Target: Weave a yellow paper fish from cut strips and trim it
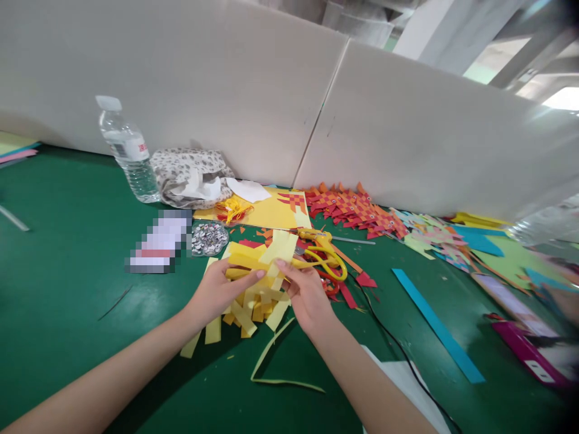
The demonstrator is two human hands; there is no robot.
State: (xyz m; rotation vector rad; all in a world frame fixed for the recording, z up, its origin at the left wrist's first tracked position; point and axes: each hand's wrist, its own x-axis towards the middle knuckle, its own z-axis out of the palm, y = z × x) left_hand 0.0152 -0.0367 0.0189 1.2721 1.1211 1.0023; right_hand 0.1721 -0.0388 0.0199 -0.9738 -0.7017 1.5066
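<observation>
My left hand [230,282] grips yellow paper strips [248,254], thumb on top and fingers beneath. From the other side, my right hand [307,295] pinches a pale yellow paper strip [284,244] that crosses them. Below both hands lies a heap of cut yellow strips [246,316] on the green table. Just beyond my right hand are a yellow glue gun [314,236] and scissors with yellow handles [337,265]; red-orange handles show partly under them. A thin folded pale strip [266,361] lies nearer me.
Woven red-orange paper fish [357,211] are piled along the white partition [203,78]. A water bottle [131,150], a patterned cloth bag [190,169], a blurred phone [160,241] and a bag of googly eyes [208,239] stand left. A black cord [384,328], blue strip [436,325] and magenta power strip [527,352] lie right.
</observation>
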